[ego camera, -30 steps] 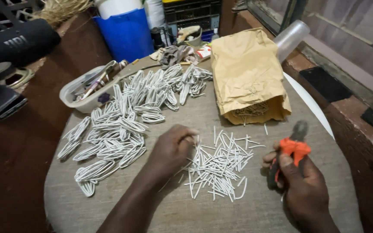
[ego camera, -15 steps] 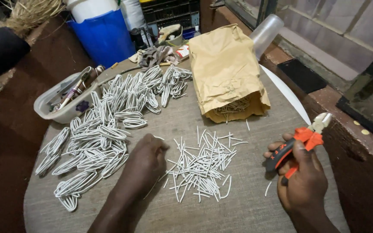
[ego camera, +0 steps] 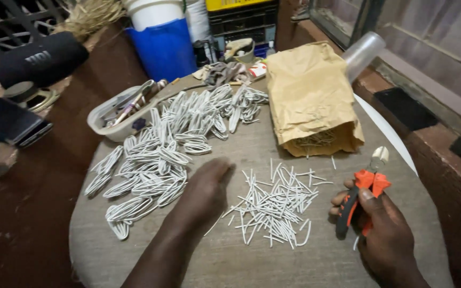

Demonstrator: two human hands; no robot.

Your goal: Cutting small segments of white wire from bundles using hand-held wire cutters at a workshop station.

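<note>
My right hand (ego camera: 388, 232) grips orange-handled pliers (ego camera: 366, 189), jaws pointing up, at the right side of the round grey table (ego camera: 241, 261). My left hand (ego camera: 204, 194) lies flat on the table, palm down, fingers together, holding nothing. It rests between a spread of folded white wire loops (ego camera: 156, 160) on its left and a pile of short straight white wire pieces (ego camera: 273, 205) on its right. Its fingertips lie just left of the short pieces.
A brown paper bag (ego camera: 310, 98) lies open at the back right with thin pieces inside. A white plastic tub (ego camera: 116, 114) of tools sits at the back left. Behind stand a blue bucket (ego camera: 164, 48) and a black crate (ego camera: 241, 18). A dark phone (ego camera: 12, 122) lies far left.
My left hand has slid from the short pieces toward the loops and flattened. My right hand with the pliers stays at the right. The camera view has shifted.
</note>
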